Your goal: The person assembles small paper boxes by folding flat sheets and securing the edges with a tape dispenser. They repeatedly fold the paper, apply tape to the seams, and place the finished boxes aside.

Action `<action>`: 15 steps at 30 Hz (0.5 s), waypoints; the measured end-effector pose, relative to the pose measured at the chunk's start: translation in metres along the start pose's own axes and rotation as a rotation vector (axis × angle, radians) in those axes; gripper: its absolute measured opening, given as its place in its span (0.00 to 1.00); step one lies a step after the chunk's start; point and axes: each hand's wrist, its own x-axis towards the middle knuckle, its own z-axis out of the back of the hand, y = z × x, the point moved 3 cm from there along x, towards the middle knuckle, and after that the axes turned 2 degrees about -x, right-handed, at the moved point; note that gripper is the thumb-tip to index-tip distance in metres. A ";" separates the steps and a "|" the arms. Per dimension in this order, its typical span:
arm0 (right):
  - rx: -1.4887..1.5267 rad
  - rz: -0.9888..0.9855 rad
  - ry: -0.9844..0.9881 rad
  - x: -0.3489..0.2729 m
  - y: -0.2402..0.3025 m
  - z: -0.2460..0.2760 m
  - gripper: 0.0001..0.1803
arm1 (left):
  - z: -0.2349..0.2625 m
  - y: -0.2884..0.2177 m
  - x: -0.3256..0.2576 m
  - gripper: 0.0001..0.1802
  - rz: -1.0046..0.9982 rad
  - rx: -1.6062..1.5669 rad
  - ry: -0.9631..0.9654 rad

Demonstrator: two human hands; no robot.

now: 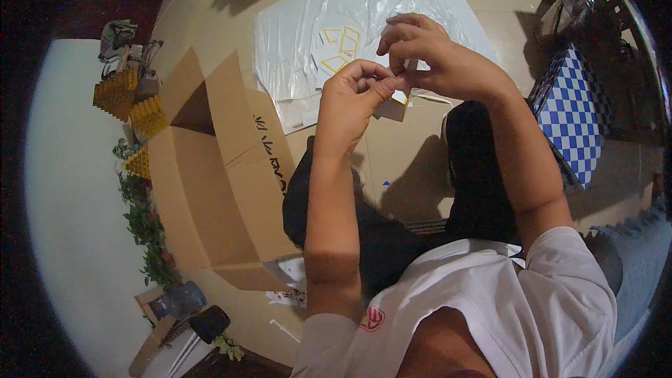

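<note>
Upper middle of the frame, left hand: thumb and curled forefinger are clamped on the small card piece. I'd let this one be the anchor: pinch low, near an edge, just firm enough that the card doesn't dent.
Small card piece: sits right between the hands, upper middle, over the near edge of the plastic-covered sheet. Looks like a fold-or-fit job to me, so I'd line up the edges first, then press along the crease bit by bit.
Right hand: fingertips meet the piece at its top, right next to the left thumb; can't tell if they're gripping or only touching, too much overlap. Imo small nudges beat a hard shove here, a bent corner probably won't sit flat again.
Counts, left side, yellow ridged bundles: three clumps that I can make out, loose bits inside not countable.
Carton: one, flaps open, left of centre.
Yellow-outlined cards: three outlines showing on the sheet, upper middle; could be more underneath.
Hands: two, together at the piece.
Blue-and-white checked panel: one clear face at right, maybe others behind it, can't tell.
</note>
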 end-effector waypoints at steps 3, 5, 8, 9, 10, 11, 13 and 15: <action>-0.049 -0.008 -0.008 -0.002 0.000 0.001 0.09 | 0.001 0.005 0.003 0.08 0.033 0.043 0.023; -0.078 0.010 -0.024 -0.001 0.001 0.001 0.09 | -0.001 0.005 0.004 0.09 0.029 -0.009 0.028; -0.100 0.002 -0.122 0.001 -0.002 0.002 0.14 | -0.002 0.000 0.003 0.12 -0.004 0.000 -0.070; -0.090 -0.038 -0.199 0.001 -0.003 0.003 0.16 | -0.003 0.000 0.004 0.13 -0.045 -0.075 -0.119; -0.077 -0.068 -0.278 0.004 -0.004 0.003 0.19 | -0.002 -0.001 0.004 0.13 -0.093 -0.147 -0.174; 0.044 -0.201 -0.329 0.004 -0.009 0.002 0.24 | -0.001 -0.002 0.006 0.14 -0.141 -0.221 -0.228; 0.294 -0.466 -0.420 0.001 -0.019 -0.006 0.35 | 0.003 -0.003 0.009 0.15 -0.215 -0.280 -0.325; 0.816 -0.697 -0.330 0.001 -0.021 -0.019 0.42 | 0.007 -0.001 0.011 0.16 -0.305 -0.324 -0.400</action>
